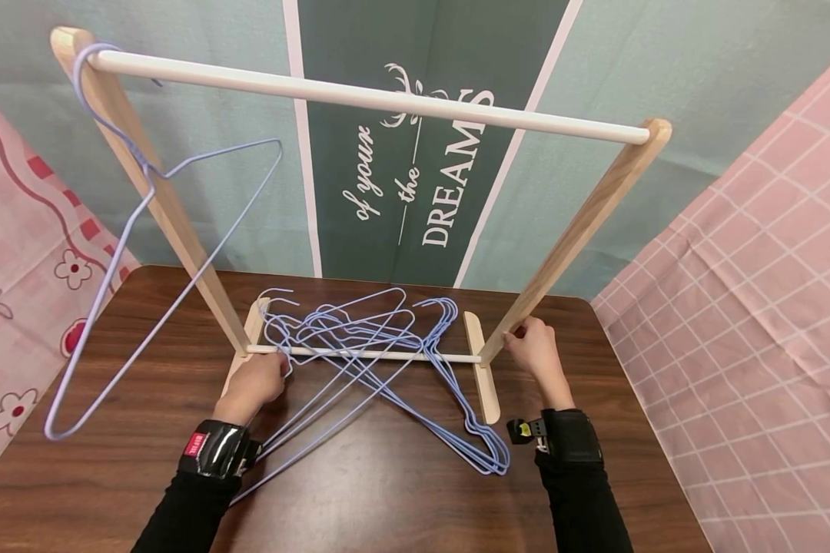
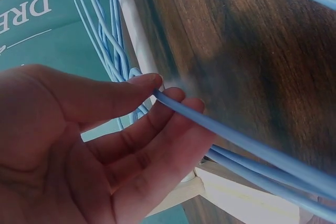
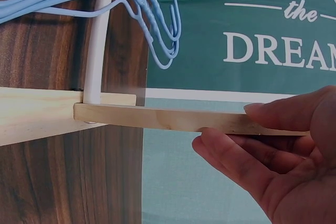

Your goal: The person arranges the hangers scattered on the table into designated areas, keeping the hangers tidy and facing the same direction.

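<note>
Head view: a rack with wooden posts stands on the brown table [image 1: 401,511]. One blue hanger [image 1: 147,173] hangs by its hook at the left end of the white top rail [image 1: 370,94]. A tangled heap of blue hangers [image 1: 483,461] lies over the lower rail [image 1: 462,358], hooks toward the back, some ends reaching past the left forearm. Left hand [image 1: 254,382] is near the left end of the lower rail, at the heap's edge; its fingertips are partly hidden here. Right hand [image 1: 534,353] is at the lower part of the right post [image 1: 581,230]. Behind: a cloth with white lettering, its middle panel dark green [image 1: 380,207].

Left wrist view: thumb and fingers pinch a single blue hanger wire [image 2: 236,134], which slants down toward the lower right. More wires run behind the hand, alongside the white rail.

Right wrist view: thumb above, fingers below, pinching the wooden post between them. The post meets a pale wooden foot [image 3: 37,113] where the lower rail joins; bundled hangers lie across that rail, apart from this hand.
</note>
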Tool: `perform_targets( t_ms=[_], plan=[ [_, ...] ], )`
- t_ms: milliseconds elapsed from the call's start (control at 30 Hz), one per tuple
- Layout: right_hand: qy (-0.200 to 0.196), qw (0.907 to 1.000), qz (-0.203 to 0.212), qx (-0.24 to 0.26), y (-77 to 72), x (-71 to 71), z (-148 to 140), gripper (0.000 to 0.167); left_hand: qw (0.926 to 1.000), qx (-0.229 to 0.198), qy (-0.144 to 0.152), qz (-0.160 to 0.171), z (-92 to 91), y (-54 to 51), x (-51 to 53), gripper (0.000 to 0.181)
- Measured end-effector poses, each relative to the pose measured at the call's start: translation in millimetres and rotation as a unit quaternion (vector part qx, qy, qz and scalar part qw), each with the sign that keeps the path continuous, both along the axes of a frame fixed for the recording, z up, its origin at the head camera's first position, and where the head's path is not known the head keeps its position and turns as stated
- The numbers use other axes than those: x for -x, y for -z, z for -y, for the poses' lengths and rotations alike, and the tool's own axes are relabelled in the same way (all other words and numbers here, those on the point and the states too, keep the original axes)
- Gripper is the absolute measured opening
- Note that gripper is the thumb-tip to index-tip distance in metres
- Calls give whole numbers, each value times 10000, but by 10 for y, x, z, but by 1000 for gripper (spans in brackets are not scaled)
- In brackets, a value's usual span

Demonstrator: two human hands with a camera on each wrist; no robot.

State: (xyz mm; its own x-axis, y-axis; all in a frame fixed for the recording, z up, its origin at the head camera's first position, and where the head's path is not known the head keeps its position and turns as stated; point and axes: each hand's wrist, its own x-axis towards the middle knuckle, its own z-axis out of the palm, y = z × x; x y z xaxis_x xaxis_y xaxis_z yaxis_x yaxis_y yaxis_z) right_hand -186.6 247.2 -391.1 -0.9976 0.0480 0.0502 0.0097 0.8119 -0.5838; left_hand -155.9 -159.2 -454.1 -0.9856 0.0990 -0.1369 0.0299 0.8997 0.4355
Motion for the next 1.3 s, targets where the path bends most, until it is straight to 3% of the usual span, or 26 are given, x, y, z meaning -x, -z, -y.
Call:
perform_targets(
  t_ms=[533, 933, 1300],
  plan=[
    [-28, 10000, -7, -12, -6, -3, 7, 23, 9997, -11, 258, -22, 14, -39, -42, 9],
    [-47, 10000, -39, -34, 2, -4, 0, 23, 9972, 50, 680, -320, 17, -123, -67, 13],
    [-50, 10000, 2, 21, -6, -4, 7, 24, 9954, 33, 796, -526, 13, -201, -111, 17]
  ],
)
